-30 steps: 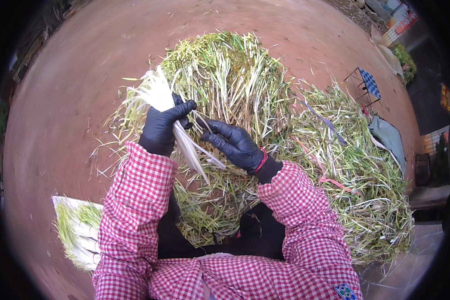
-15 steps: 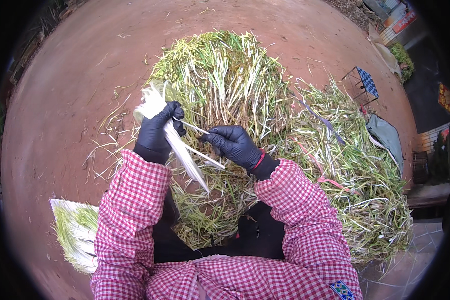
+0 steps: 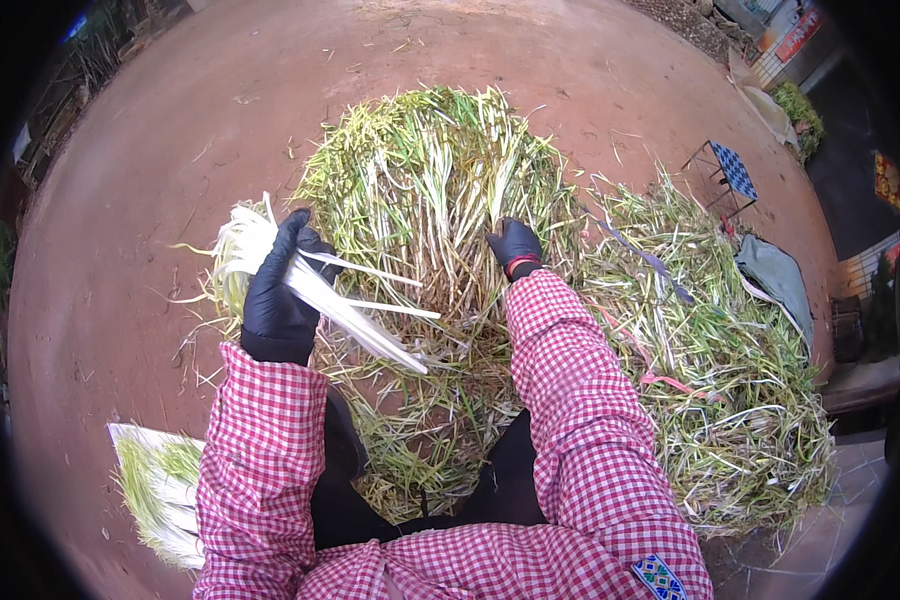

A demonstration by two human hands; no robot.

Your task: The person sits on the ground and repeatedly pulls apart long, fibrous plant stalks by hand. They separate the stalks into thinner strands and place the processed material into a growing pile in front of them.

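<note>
My left hand (image 3: 282,285), in a black glove, is closed round a bundle of peeled white stalks (image 3: 325,305). The bundle's pale, bushy end (image 3: 238,250) sticks out past the hand, and the thin white ends slant down to the right. My right hand (image 3: 517,243), also gloved in black, is at the right part of a big heap of green and white stalks (image 3: 435,190). Its fingers are curled against the pale stalks there; what they grip is hidden. The heap's stalks have green tops at the far side and brownish lower ends toward me.
More loose stalks and leaves (image 3: 720,400) spread over the ground to my right, with a grey-green cloth (image 3: 773,280) beside them. Beyond stands a small stool with a blue checked top (image 3: 733,170). Bundled white-and-green stalks (image 3: 165,490) lie on a sheet at lower left.
My right hand has left the white bundle and moved forward and right to the heap. My left hand has shifted left and slightly down with the bundle.
</note>
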